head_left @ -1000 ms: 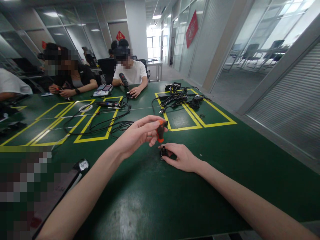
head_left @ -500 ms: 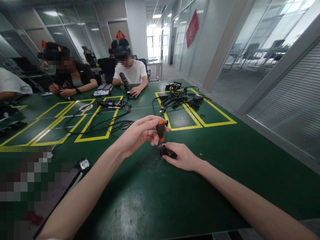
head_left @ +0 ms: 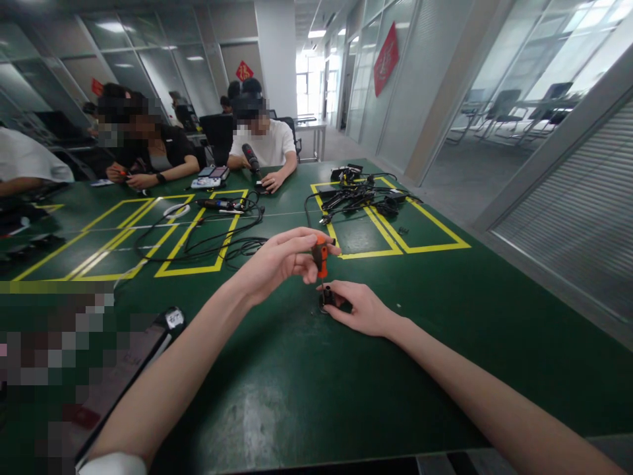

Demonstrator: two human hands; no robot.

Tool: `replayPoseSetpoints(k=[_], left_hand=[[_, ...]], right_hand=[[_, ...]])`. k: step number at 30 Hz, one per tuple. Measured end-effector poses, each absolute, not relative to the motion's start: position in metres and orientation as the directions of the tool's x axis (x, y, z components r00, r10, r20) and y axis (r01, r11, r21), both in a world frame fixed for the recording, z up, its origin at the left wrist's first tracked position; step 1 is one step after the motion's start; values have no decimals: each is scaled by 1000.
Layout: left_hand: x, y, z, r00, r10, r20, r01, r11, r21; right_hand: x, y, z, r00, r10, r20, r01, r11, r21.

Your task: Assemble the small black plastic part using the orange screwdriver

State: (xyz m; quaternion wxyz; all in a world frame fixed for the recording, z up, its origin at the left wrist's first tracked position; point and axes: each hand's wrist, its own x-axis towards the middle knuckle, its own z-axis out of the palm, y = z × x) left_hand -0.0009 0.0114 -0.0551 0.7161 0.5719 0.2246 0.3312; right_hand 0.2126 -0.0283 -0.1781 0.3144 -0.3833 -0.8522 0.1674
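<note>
My left hand (head_left: pixel 289 260) grips the handle of a screwdriver (head_left: pixel 321 256) with an orange and dark grey grip. The tool stands nearly upright, its thin shaft pointing down. Beneath it a small black part (head_left: pixel 327 300) rests on the green table (head_left: pixel 297 382), and the shaft's tip meets it or ends just beside it; I cannot tell which. My right hand (head_left: pixel 359 307) pinches that black part from the right, thumb in front and fingers behind. A tiny dark speck lies on the table just left of the part.
Tangled black cables and adapters (head_left: pixel 359 194) lie inside yellow tape outlines ahead. More cable loops (head_left: pixel 242 247) and a dark tool (head_left: pixel 217 203) sit at the left. A phone-like dark object (head_left: pixel 143 359) lies near my left forearm. Two people (head_left: pixel 270 142) work across the table.
The screwdriver handle has turned, now showing more orange on its side. My hands stay in nearly the same place. The whole view has shifted slightly.
</note>
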Motion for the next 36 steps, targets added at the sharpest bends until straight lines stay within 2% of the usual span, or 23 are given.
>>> replayPoseSetpoints(k=[36], left_hand=[[2,6,-55,658,749,79,-167,44,985]], right_hand=[[214,-29,-178,-509,745,431,564,667,-488]])
